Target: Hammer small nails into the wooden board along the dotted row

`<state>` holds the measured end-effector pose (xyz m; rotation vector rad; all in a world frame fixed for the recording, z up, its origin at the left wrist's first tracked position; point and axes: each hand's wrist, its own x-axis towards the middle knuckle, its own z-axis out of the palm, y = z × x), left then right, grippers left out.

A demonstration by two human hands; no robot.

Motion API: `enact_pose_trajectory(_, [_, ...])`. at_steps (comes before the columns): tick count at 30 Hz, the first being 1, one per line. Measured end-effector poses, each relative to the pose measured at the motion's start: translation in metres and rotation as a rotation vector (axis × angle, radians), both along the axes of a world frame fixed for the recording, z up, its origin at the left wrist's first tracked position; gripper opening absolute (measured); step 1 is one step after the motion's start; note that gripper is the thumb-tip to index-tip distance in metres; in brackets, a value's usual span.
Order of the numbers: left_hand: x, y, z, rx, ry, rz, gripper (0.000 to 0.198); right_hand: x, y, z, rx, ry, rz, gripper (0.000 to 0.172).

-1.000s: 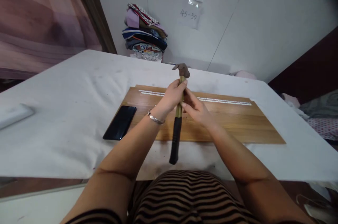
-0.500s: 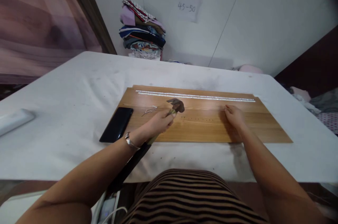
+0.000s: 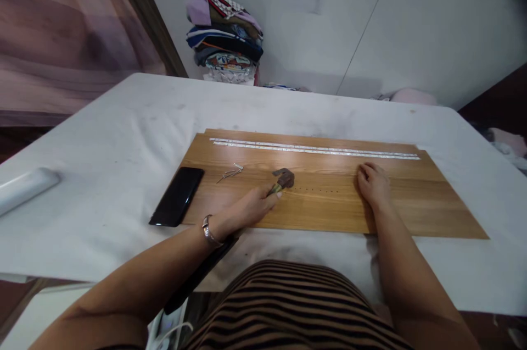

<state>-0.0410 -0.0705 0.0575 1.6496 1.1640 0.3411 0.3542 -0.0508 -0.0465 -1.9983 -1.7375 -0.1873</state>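
Observation:
My left hand (image 3: 256, 206) is wrapped round the handle of a claw hammer (image 3: 285, 178), close under its head. The hammer's head is at the left end of a row of small dark marks (image 3: 317, 190) on the wooden board (image 3: 313, 212); the black end of its handle runs back under my forearm. My right hand (image 3: 374, 184) rests on the board right of the row, its fingers curled in, so what they hold, if anything, is hidden. Several loose nails (image 3: 230, 173) lie on the board to the left of the hammer.
A black phone (image 3: 178, 196) lies across the board's left edge. Two white ruler strips (image 3: 315, 149) run along its far side. The table (image 3: 102, 174) has a white cover, with a white roll (image 3: 28, 188) at the left. Folded clothes (image 3: 224, 31) are stacked against the wall.
The hammer, in my left hand, has come down and slightly right towards the board. My right hand has moved slightly right and its fingers have curled in. The view has tilted down.

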Motion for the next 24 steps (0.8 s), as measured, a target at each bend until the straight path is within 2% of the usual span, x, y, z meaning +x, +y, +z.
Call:
enact_pose_trajectory(5, [0.002, 0.003, -0.007, 0.009, 0.031, -0.034, 0.029, 0.001, -0.001, -0.001, 0.008, 0.005, -0.005, 0.038])
enact_pose_trajectory(10, [0.001, 0.003, -0.012, 0.002, 0.074, -0.004, 0.032, 0.003, -0.002, -0.002, 0.006, 0.017, 0.014, 0.037])
enact_pose_trajectory(19, [0.002, 0.003, 0.0, -0.016, 0.06, 0.034, 0.034, 0.005, -0.002, -0.002, 0.01, 0.043, 0.028, 0.038])
enact_pose_trajectory(24, [0.0, 0.003, -0.004, -0.033, 0.074, 0.04, 0.035, 0.004, -0.003, -0.001, 0.006, 0.037, 0.029, 0.039])
